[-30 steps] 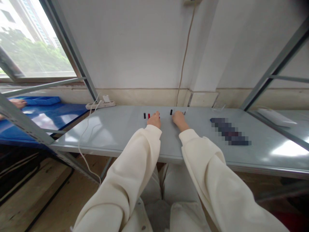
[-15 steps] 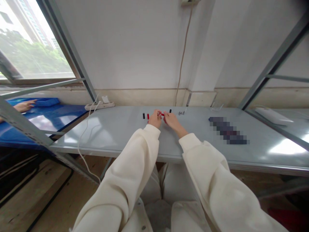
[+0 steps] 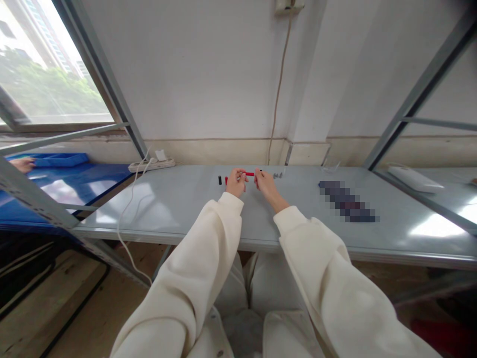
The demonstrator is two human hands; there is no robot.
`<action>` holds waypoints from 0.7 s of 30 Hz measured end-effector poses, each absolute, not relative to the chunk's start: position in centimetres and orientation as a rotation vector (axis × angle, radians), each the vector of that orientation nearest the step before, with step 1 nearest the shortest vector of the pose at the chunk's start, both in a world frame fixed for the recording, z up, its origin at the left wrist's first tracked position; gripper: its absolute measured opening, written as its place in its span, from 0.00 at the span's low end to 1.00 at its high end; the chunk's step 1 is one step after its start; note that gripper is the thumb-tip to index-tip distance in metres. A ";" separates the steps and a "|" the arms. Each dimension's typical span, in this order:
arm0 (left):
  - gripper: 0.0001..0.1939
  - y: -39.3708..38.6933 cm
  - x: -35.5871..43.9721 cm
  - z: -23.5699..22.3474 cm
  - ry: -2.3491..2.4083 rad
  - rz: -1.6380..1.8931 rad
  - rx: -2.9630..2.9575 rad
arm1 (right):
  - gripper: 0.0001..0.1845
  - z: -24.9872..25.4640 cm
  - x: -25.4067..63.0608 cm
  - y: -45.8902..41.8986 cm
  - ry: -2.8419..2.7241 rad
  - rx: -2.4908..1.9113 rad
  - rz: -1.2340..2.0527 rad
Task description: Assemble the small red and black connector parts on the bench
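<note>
While a slim red cylinder (image 3: pixel 249 174) is stretched level between two sets of fingertips, its left end is pinched by the left hand (image 3: pixel 236 182) and its right end is gripped by the right hand (image 3: pixel 265 182), above the back half of the grey table (image 3: pixel 179 204). Whether anything else is tucked inside either hand cannot be told. Just beside the left hand, a second red cylinder (image 3: pixel 226 181) is partly covered by the fingers, and next to it a short black cylinder (image 3: pixel 219 180) is stood upright. Just to the right of the right hand, small grey metallic pieces (image 3: pixel 278 175) are grouped near the back edge.

Farther right, a long dark object (image 3: pixel 348 201) is laid slantwise, its details masked by coarse blocks. Behind it, near the wall, a clear item (image 3: pixel 331 166) is only faintly made out. At the table's back left corner, a white power strip (image 3: pixel 152 164) is set with a plug fitted in it. Beyond the metal frame on the left, a blue tray (image 3: pixel 61 159) is placed on a blue tabletop (image 3: pixel 74 186), and another person's hand (image 3: pixel 23 164) is seen beside it.
</note>
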State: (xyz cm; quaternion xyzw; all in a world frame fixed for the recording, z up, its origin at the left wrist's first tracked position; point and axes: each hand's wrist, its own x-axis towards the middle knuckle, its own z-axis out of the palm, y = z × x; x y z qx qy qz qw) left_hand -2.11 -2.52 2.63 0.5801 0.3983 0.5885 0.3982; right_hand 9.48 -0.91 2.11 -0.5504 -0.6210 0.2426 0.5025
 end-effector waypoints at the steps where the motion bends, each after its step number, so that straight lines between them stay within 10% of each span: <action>1: 0.03 -2.6 -2.1 2.7 1.006 1.486 1.438 | 0.29 2.1 9.4 -0.9 -1.493 -1.310 0.584; 21: 0.02 -1.7 -2.4 2.6 1.148 1.616 1.190 | 0.27 2.6 9.2 -1.6 -1.521 -1.221 0.506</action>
